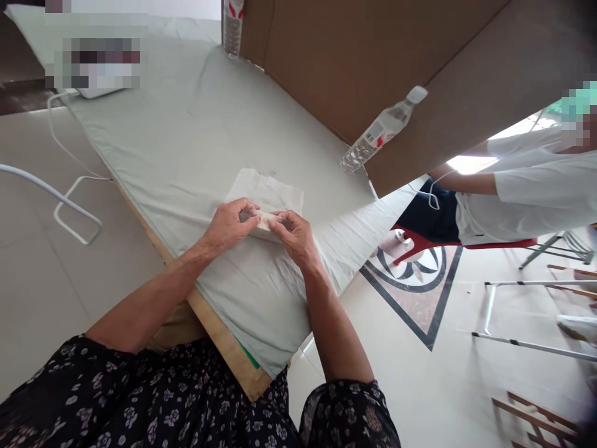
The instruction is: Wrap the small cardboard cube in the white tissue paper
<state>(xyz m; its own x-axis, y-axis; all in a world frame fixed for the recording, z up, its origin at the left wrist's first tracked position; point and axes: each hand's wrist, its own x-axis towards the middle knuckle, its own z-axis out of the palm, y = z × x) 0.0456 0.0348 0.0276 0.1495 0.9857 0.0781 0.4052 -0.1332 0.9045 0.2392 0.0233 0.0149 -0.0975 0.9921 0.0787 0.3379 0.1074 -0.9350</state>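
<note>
Both hands are closed in a pinch on a thin white sheet (284,191) (paper or cloth, I cannot tell which), and the thumbs and fingertips meet along its near edge, which is gathered into a narrow roll. The left hand (232,222) grips the left part of that roll and the right hand (295,233) the right part, with a short stretch showing between them. The rest of the sheet spreads flat beyond the fingers on the bench (224,345), over its pale grey-green tablecloth (163,130).

Past the sheet, a brown cardboard panel (321,62) stands on the bench. A clear plastic bottle (380,134) with a white cap is just beside its near corner; a second bottle (232,28) is by its far end. To the right, well apart from the hands, a person in a white short-sleeved shirt (536,193) sits on a red seat (499,244).
</note>
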